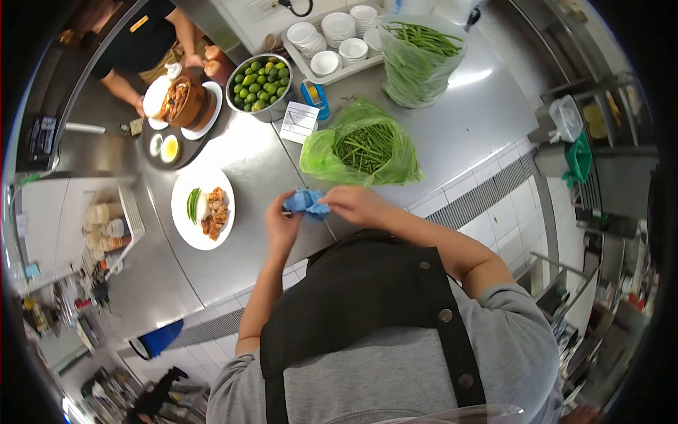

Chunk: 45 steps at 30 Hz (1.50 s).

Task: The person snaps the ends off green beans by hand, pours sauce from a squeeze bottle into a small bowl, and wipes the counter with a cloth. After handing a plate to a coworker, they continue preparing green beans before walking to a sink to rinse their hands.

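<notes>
A crumpled light-blue cloth (306,203) is held between my two hands, just above the near edge of the steel counter. My left hand (280,220) has its fingers closed on its left side. On the other side, my right hand (353,205) pinches a corner of it. Left of my hands is a white oval plate (181,215) with green beans, a white mound and browned meat pieces. Just beyond them stands an open green plastic bag (321,159) full of cut green beans (364,148).
Further back are a bowl of limes (260,85), a paper slip (299,122), a blue tape dispenser (316,99), a tray of white cups (339,39) and another bean bag (421,63). A co-worker (159,46) at the far left handles a dark round tray (173,164) with a brown pot.
</notes>
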Motion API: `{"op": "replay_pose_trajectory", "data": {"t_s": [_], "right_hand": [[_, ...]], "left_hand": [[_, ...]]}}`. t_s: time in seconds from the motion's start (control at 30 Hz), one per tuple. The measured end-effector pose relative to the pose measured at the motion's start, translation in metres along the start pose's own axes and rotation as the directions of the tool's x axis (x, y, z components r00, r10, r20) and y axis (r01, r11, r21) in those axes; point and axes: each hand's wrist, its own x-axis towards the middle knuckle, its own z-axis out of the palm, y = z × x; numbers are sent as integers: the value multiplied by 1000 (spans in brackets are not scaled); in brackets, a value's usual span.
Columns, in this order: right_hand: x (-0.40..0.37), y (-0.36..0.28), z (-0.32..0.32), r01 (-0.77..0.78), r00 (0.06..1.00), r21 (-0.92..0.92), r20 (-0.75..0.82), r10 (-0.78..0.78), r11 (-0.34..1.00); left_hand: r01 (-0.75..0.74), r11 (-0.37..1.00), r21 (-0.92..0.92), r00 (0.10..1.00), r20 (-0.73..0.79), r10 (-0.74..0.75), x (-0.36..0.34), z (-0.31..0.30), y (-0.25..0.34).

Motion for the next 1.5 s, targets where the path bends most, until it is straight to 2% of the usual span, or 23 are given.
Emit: {"op": "replay_pose_trajectory", "data": {"t_s": [0.07, 0.13, 0.2, 0.23, 0.3, 0.33, 0.4, 0.43, 0.53, 0.63, 0.67, 0.7, 0.77, 0.83, 0.9, 1.03, 1.1, 1.13, 1.23, 1.33, 1.43, 1.5], "right_hand": [[3, 18, -36, -66, 995, -110, -75, 58, 992], [15, 25, -68, -190, 962, -86, -217, 168, 978], [25, 50, -85, -174, 977, -258, -167, 134, 950], [34, 63, -89, -150, 985, -342, -137, 109, 928], [50, 83, -88, -119, 992, -379, -73, 98, 918], [57, 88, -87, -105, 994, -396, -49, 93, 912], [67, 88, -85, -153, 987, -408, -21, 158, 900], [69, 87, -84, -188, 980, -417, -20, 197, 889], [67, 81, -84, -232, 972, -347, -99, 211, 909], [47, 73, -86, -241, 961, -236, -195, 197, 941], [43, 72, -93, -227, 962, -223, -200, 184, 948], [41, 72, -99, -208, 965, -211, -202, 165, 955], [32, 80, -111, -99, 983, -199, -171, 65, 975], [25, 67, -126, -164, 981, -180, -132, 142, 970], [22, 51, -134, -119, 987, -156, -127, 100, 981], [23, 31, -139, -69, 994, -135, -98, 55, 988], [22, 32, -136, -83, 993, -77, -85, 77, 994], [20, 34, -135, -94, 993, -49, -81, 90, 994], [13, 47, -124, -177, 976, 185, -96, 197, 967], [15, 33, -122, -163, 977, 230, -98, 190, 959], [15, 10, -128, -217, 958, 243, -134, 254, 946], [15, 11, -135, -132, 971, 74, -193, 144, 989]], "left_hand": [[24, 993, 118, 993, -121, -10, 8, -11, 11], [38, 999, -24, 984, -173, -41, 11, -17, 36], [27, 975, -219, 979, -193, -70, 11, -20, 59], [148, 945, -292, 962, -179, -206, 10, -19, 54], [349, 827, -442, 886, -132, -445, 8, -18, 27], [355, 641, -681, 833, -81, -548, 5, -20, 18], [151, 331, -931, 702, -135, -699, -4, -25, -15], [12, 165, -986, 645, -119, -755, -5, -28, -33], [-230, 41, -972, 497, -154, -854, -3, -50, -93], [-269, 227, -936, 405, -324, -855, 3, -77, -61], [-294, 179, -939, 362, -282, -888, 7, -84, -61], [-266, 221, -938, 343, -307, -888, 10, -87, -52], [-299, 206, -932, 282, -293, -913, 18, -85, -61], [-306, 267, -914, 304, -359, -882, 25, -82, -72], [-326, 261, -909, 315, -365, -876, 35, -86, -60], [-328, 237, -914, 341, -349, -873, 74, -94, -79], [-331, 255, -908, 342, -368, -865, 95, -102, -61], [-355, 209, -911, 399, -350, -848, 107, -103, -77], [-341, 225, -913, 457, -370, -809, 137, -109, -80], [-355, 145, -923, 464, -309, -830, 173, -119, -94], [-363, 131, -923, 472, -303, -828, 190, -126, -89], [-342, 189, -920, 501, -349, -792, 187, -126, -75]]}}
